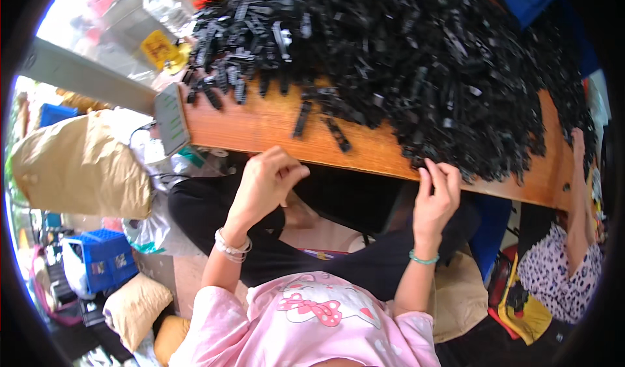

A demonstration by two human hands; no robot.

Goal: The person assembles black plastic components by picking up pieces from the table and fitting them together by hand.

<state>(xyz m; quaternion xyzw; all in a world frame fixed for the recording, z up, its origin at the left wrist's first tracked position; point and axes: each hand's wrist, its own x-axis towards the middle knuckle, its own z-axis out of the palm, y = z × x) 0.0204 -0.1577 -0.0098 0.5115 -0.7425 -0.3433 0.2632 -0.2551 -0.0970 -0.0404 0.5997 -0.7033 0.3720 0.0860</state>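
A large heap of small black plastic pieces [430,67] covers much of the wooden table [241,129]. Two narrow black pieces [338,135] lie apart from it near the front edge. My left hand [263,181] hovers just in front of that edge, fingers curled in and thumb pointing right; what is inside them, if anything, is hidden. At the heap's near rim, my right hand [436,194] has its fingertips drawn together against a small black piece. Its exact kind is too small to make out.
A grey metal bar with an end plate [171,119] meets the table's left end. Brown sacks [81,162] and a blue crate [101,261] stand to the left. Another person's arm [578,204] reaches the table at the right. My crossed legs are beneath the table.
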